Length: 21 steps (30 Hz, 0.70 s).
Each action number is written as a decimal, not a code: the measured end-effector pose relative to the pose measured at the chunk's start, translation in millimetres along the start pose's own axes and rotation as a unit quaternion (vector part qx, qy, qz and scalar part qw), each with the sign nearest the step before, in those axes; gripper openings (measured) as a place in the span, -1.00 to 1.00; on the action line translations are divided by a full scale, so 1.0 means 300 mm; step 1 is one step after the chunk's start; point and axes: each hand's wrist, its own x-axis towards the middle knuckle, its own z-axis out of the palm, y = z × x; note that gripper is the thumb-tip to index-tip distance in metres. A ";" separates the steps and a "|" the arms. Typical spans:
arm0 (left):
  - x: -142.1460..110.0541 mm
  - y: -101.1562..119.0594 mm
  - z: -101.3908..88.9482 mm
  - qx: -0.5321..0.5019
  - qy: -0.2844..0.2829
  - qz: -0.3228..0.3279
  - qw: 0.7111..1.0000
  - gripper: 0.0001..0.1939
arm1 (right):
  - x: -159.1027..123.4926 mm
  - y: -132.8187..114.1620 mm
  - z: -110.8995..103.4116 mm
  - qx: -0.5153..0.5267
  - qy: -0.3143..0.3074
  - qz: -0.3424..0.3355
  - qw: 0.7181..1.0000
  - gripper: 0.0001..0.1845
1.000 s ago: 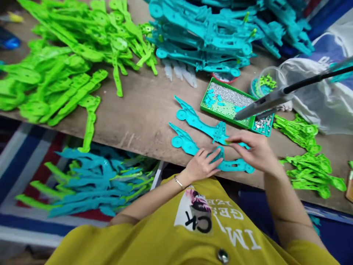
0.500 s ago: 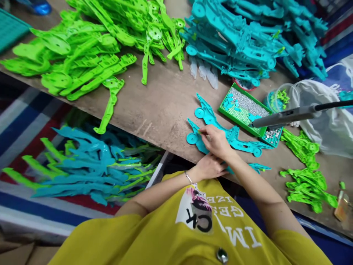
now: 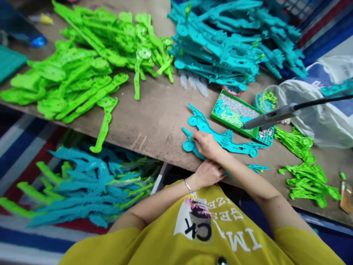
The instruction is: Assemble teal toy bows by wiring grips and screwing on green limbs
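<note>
Workbench (image 3: 162, 129) crowded: lime-green parts heaped (image 3: 82, 70) at left, teal frames stacked (image 3: 220, 44) at the back. Grey corded tool (image 3: 270, 115) juts over a green tray (image 3: 233, 126) of silver and pale-green bits, some teal. Clear tub (image 3: 258, 109) behind: lime and teal bits. Near teal piece (image 3: 188, 146) at bench edge, partly under both hands; far teal piece (image 3: 224, 140) just beyond. Right hand (image 3: 208, 145): fingertips pinched together at near piece's left end, contents hidden. Left hand (image 3: 208, 175): fingers mostly covered, cannot tell.
</note>
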 end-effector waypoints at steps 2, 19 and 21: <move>0.000 -0.001 -0.014 0.022 0.006 0.009 1.000 -0.75 | -0.006 -0.001 -0.022 0.034 0.007 -0.026 0.999 -0.79; 0.015 -0.568 -0.776 0.317 0.247 0.037 0.915 -0.46 | -0.669 0.124 -0.567 -0.094 0.683 0.035 0.724 -0.64; 0.220 -0.651 -0.837 0.301 0.213 -0.037 0.929 -0.48 | -0.690 0.146 -0.527 -0.101 0.651 0.071 0.749 -0.65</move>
